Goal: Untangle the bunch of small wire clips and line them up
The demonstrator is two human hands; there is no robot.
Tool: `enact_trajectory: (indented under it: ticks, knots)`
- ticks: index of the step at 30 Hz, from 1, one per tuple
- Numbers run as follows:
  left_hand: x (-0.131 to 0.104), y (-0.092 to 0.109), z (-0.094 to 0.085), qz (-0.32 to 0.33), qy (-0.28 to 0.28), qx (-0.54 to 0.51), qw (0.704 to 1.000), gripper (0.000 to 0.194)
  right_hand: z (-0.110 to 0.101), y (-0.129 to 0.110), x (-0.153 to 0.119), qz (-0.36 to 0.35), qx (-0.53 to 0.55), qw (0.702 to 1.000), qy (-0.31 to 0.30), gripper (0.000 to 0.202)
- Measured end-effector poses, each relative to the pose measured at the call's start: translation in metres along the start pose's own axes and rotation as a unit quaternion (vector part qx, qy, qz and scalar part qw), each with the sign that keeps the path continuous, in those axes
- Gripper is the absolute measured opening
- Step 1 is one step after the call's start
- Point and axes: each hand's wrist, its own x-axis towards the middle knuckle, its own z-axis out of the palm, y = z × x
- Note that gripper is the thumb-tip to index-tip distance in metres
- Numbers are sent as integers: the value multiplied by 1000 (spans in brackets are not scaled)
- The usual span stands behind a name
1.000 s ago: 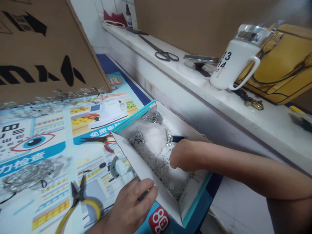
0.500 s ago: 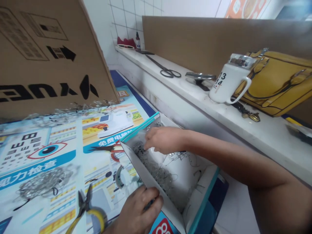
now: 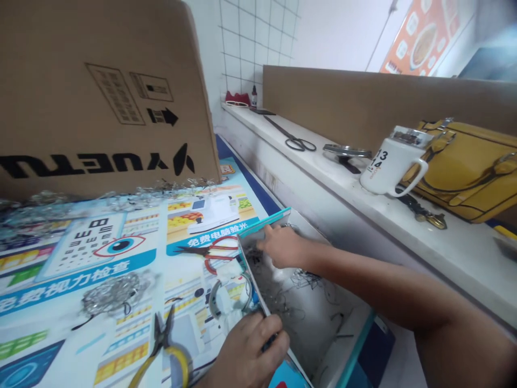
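Observation:
A long open box [image 3: 288, 319] with white inside walls and teal edges stands at the table's right side. My right hand [image 3: 283, 246] reaches into its far end, fingers bent down and closed; their tips and anything between them are hidden. Around it lie tangled thin wires and clear bits [image 3: 305, 280] on the box floor. My left hand [image 3: 256, 345] is closed over the box's near left wall, with a small dark patch between its fingers that I cannot make out. Beside that wall lies a pale, curved white-and-green object [image 3: 230, 296].
Red-handled pliers [image 3: 212, 252] and yellow-handled pliers [image 3: 162, 345] lie on the printed table cover. A clear wiry bundle [image 3: 113, 293] is further left. Behind stands a large carton [image 3: 113, 134]. The ledge holds scissors [image 3: 297, 141], a mug [image 3: 388, 164] and a yellow bag [image 3: 472, 167].
The view has tilted up and turned left. My right hand remains low in the box's far end, its fingers slightly shifted. Fewer clear pieces show along the left inside wall. My left hand keeps its place.

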Motion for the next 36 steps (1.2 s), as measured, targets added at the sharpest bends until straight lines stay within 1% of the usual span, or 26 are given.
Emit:
enact_trajectory:
  ticks: [3,6,7,9,14,18,22,26,29,32,36]
  knots:
    - [2,0,-1,6,8,33,999,15,-8,8,-6,-40,-4,999,-15,17]
    - [5,-1,-3,15,22,57,998,15,-21,21,-23,-102,-12,994,-49,13]
    - [6,-1,-4,15,25,60,998,16,-25,25,-31,-106,-15,992,-62,14]
    - [6,-3,-5,14,23,56,998,19,-33,30,-51,-85,-10,993,-80,15]
    - [-1,-5,-3,17,11,16,1000,22,-43,29,-99,-41,96,994,-30,18]
    - [-5,-4,-2,-5,16,-3,1000,25,-43,23,-122,-10,126,992,5,22]
    - [-3,0,-9,-13,7,-7,1000,24,-45,21,-135,-3,139,990,32,25]
    - [-2,5,-15,-14,-14,-20,1000,28,-51,18,-146,0,154,986,69,22]
    - [-4,5,-14,-15,-19,-21,999,29,-56,16,-152,7,142,983,113,22]
    - [-9,5,-12,-15,-6,-10,1000,25,-61,13,-156,9,132,980,151,22]
    - [-14,3,-14,8,-11,-6,1000,25,-60,11,-158,10,123,977,173,22]
